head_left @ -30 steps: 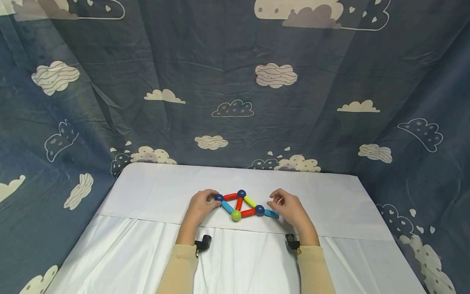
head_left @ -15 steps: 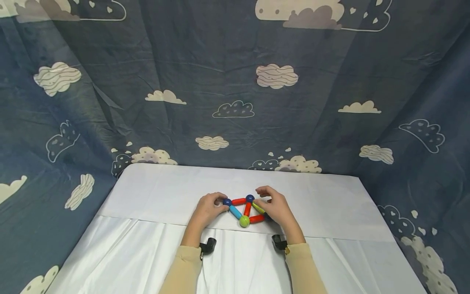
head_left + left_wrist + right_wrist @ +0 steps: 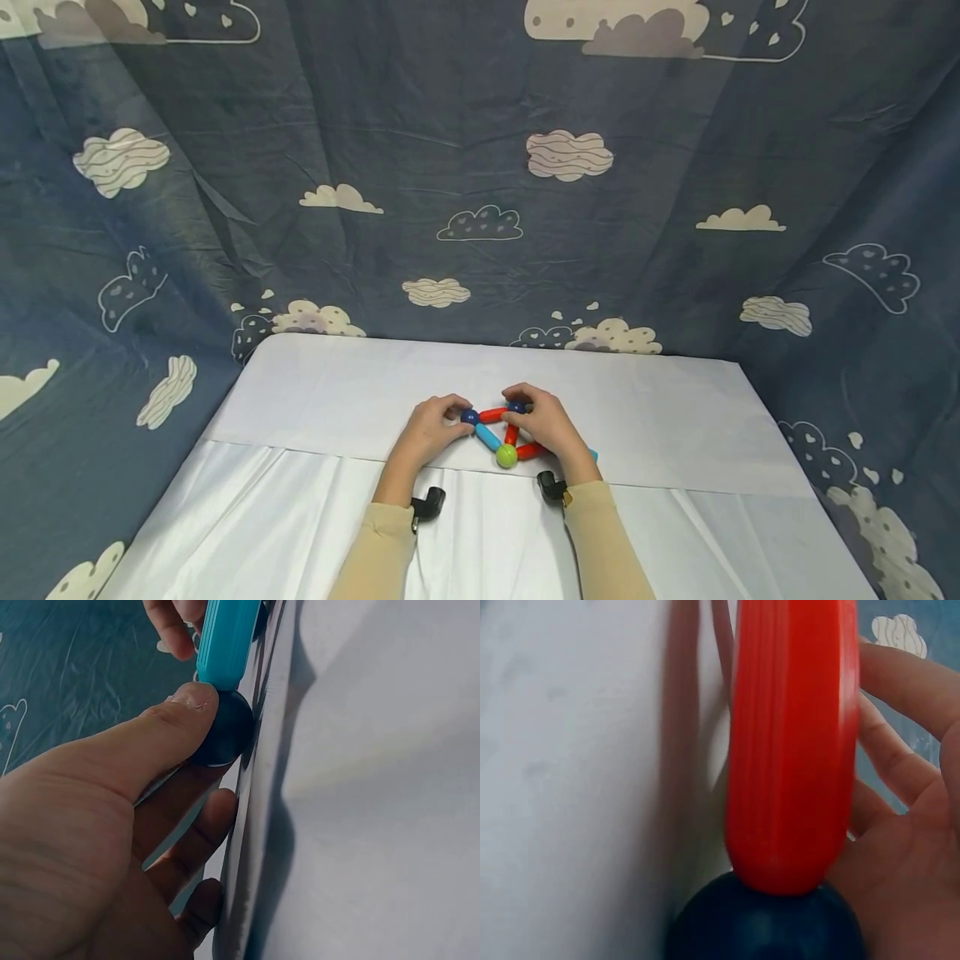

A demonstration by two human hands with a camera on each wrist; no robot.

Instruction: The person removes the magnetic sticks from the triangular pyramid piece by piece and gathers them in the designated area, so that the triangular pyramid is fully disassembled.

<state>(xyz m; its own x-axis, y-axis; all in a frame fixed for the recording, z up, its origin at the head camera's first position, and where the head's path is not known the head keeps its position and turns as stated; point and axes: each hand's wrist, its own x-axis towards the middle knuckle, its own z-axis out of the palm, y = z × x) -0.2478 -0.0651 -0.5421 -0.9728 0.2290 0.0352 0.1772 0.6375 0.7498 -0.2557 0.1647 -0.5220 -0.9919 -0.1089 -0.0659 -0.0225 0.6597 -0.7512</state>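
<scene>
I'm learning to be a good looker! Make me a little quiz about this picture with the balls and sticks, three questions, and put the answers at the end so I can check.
1. True or false: the left hand is pinching a dark blue ball.
2. Pick one: what colour is the stick running between that ball and the green ball?
A) yellow
B) light blue
C) red
3. Fill in the gap: behind the white table, the dark backdrop has pale ______ printed on it.

Key: 1. True. 2. B. 3. clouds.
</scene>
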